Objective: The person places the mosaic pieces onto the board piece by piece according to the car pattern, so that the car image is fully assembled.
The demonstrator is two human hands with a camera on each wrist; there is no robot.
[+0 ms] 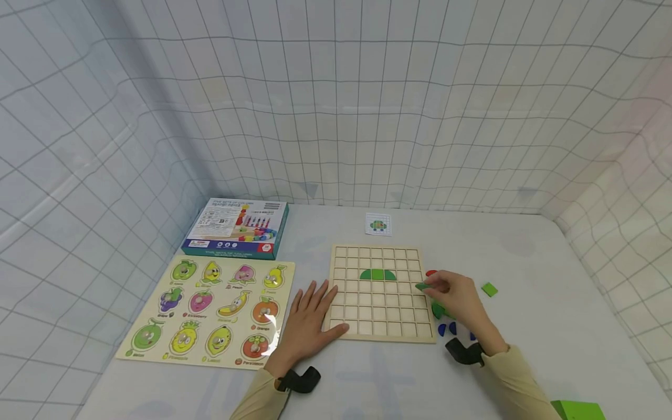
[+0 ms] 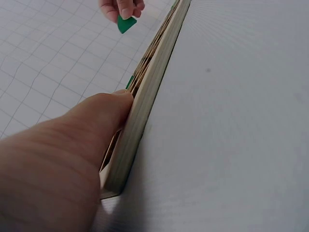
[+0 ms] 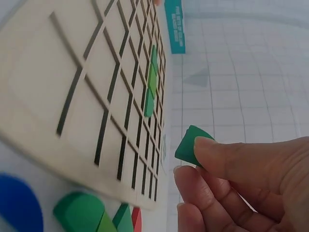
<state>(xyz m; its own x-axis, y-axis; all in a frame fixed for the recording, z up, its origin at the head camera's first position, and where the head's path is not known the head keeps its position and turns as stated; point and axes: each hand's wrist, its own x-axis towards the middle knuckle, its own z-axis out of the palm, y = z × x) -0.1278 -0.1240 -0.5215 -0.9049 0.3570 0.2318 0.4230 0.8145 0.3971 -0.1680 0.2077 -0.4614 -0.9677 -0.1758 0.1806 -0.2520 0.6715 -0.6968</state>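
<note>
A wooden grid board (image 1: 378,329) lies on the table. One row of it holds a light green square (image 1: 377,274) between two dark green quarter-round pieces (image 1: 390,275). My left hand (image 1: 310,324) rests at the board's left edge, fingers spread and straight, thumb over the front left corner. In my right hand (image 1: 457,294), thumb and fingers pinch a dark green quarter-round piece (image 3: 189,146), raised above the board's right edge. Beneath that hand lie loose pieces: dark green ones (image 3: 79,211), blue ones (image 1: 452,328) and a red one (image 1: 431,272), some partly hidden.
Behind the board lies a small pattern card (image 1: 378,224). To the left are a fruit puzzle board (image 1: 199,318) and a boxed toy set (image 1: 236,227). A lone green square (image 1: 490,289) sits to the right; a green box (image 1: 577,410) shows at the front right.
</note>
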